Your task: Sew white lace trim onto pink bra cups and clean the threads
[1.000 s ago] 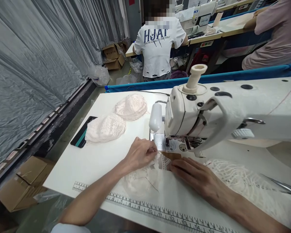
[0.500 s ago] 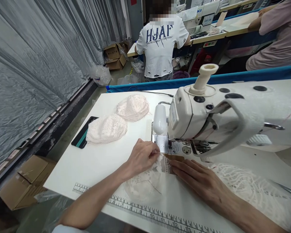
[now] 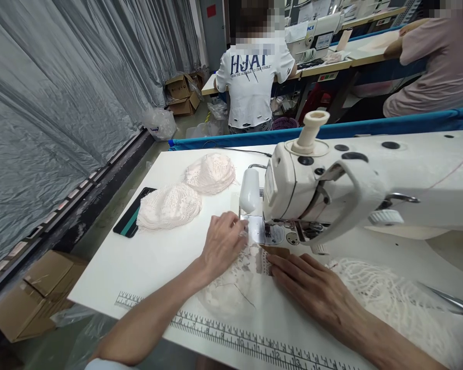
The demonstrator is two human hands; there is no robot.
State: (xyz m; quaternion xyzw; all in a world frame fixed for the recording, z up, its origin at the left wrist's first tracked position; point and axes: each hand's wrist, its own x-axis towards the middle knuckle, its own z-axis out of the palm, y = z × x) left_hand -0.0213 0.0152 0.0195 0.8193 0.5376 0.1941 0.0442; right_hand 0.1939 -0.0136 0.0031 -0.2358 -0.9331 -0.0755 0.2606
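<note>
In front of the sewing machine (image 3: pixel 289 180), a sheer pale lace piece (image 3: pixel 229 295) lies on the white table, with a dark loose thread across it. My left hand (image 3: pixel 221 246) has its fingers pinched at the far edge of this lace, beside the metal plate (image 3: pixel 255 229). My right hand (image 3: pixel 312 288) lies flat and stretched out, fingertips on the lace's scalloped border. A brown strip (image 3: pixel 278 251) shows just beyond these fingertips. My left fingertips are partly hidden.
Two piles of pale lace cups, one nearer (image 3: pixel 170 206) and one farther (image 3: pixel 210 173), sit at left. A dark card (image 3: pixel 129 218) lies partly under the nearer. White lace strips (image 3: pixel 381 288) and scissors (image 3: pixel 451 300) are at right. Two people sit beyond the blue edge (image 3: pixel 231 137).
My left hand has shifted slightly up along the lace edge, its fingers now beside the metal plate. My right hand stays on the lace. The view has turned slightly.
</note>
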